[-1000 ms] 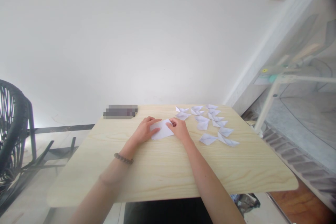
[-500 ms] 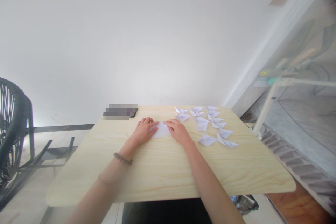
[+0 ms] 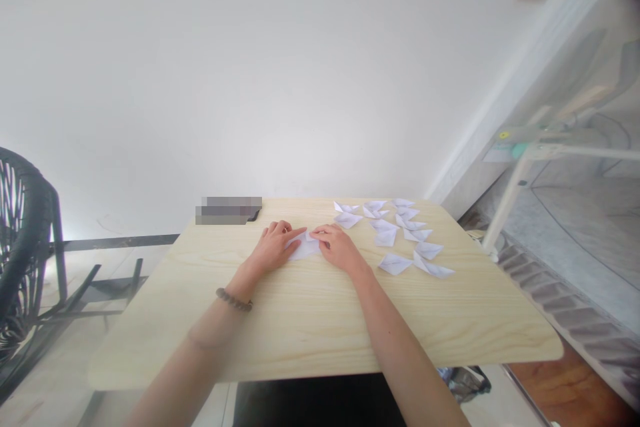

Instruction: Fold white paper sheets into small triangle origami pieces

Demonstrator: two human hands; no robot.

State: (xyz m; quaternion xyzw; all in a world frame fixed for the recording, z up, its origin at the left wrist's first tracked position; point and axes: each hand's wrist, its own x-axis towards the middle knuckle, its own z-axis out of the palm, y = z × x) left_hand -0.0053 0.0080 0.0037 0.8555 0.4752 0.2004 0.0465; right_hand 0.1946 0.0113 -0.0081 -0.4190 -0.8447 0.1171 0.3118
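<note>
Paper wht, part hidden, L fingers spread on it, R fingers pinching edge.

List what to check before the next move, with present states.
1. Left hand at the white paper: ok, at its left side.
2. Right hand at the paper: ok, fingertips near its upper right.
3. Paper's edges lined up: cannot tell, fingers cover part.
4. Folded pieces apart from the hands: ok, lying to the right.
5. Beaded bracelet off the paper: ok, around the left wrist.
</note>
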